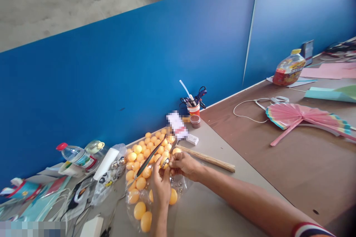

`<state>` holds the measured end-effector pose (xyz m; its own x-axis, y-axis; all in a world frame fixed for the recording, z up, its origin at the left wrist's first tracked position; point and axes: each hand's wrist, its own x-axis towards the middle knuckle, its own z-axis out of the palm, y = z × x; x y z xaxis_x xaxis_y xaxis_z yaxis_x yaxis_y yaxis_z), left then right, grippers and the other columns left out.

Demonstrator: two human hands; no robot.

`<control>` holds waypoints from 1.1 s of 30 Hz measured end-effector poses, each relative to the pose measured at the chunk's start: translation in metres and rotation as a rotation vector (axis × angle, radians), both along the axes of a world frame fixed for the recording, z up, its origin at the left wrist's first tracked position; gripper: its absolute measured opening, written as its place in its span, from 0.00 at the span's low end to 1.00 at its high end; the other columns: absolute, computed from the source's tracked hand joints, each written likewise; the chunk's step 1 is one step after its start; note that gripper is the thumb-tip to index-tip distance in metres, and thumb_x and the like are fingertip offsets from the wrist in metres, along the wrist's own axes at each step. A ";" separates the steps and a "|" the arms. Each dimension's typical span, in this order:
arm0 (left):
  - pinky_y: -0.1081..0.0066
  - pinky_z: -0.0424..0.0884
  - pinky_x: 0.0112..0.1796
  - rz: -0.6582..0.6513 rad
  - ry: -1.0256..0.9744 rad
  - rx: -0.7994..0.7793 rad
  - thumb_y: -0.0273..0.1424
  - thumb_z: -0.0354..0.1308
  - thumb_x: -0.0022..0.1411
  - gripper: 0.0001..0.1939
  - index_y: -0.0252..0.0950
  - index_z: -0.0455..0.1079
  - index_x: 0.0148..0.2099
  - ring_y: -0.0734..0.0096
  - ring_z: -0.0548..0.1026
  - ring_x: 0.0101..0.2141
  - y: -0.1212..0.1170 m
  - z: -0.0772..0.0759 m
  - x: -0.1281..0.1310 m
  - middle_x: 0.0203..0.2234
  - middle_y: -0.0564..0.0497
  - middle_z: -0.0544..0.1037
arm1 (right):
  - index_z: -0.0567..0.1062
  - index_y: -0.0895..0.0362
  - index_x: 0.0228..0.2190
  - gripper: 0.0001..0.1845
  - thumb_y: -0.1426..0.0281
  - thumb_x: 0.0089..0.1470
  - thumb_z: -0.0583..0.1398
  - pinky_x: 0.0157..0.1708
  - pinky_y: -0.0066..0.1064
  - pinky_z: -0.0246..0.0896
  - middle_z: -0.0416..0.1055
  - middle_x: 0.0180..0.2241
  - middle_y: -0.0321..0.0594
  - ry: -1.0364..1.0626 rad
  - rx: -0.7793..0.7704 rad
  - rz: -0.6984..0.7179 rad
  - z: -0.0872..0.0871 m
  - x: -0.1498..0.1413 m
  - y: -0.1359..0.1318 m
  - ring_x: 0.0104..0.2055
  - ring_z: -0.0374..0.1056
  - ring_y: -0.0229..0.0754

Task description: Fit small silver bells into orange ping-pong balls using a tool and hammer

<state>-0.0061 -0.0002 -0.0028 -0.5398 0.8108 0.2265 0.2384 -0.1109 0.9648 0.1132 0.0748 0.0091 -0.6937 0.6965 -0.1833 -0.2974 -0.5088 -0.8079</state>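
Between my left hand (160, 183) and my right hand (184, 166) is a small round orange-and-silver thing (165, 162), partly covered by my fingers. It looks like an orange ball with a shiny metallic piece on it, though the detail is too small to be sure. My left fingers and thumb close on it from the left and below, while the right fingertips pinch its right side. Under and behind both hands lies a clear plastic bag of orange table tennis balls (139, 211). A dark striped strap (150, 158) crosses the balls just left of my hands.
A wooden stick (208, 158) lies right of the balls. Behind stand a cup of tools (194, 109) and a small round jar (195, 121). Bottles (80, 157) and cables crowd the left. A pink paper fan (300, 114) and a snack jar (289, 68) occupy the right table.
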 end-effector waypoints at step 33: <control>0.65 0.79 0.38 0.016 -0.442 -0.041 0.46 0.69 0.55 0.25 0.37 0.71 0.49 0.62 0.83 0.34 0.000 0.019 0.002 0.36 0.48 0.82 | 0.78 0.61 0.40 0.13 0.78 0.50 0.62 0.33 0.35 0.64 0.78 0.42 0.53 -1.040 1.452 0.238 -0.007 0.004 -0.011 0.37 0.74 0.50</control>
<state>-0.0045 -0.0004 0.0157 -0.5904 0.8048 -0.0614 -0.1972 -0.0701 0.9779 0.1171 0.0639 0.0018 -0.8034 0.5941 0.0388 0.5354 0.7495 -0.3894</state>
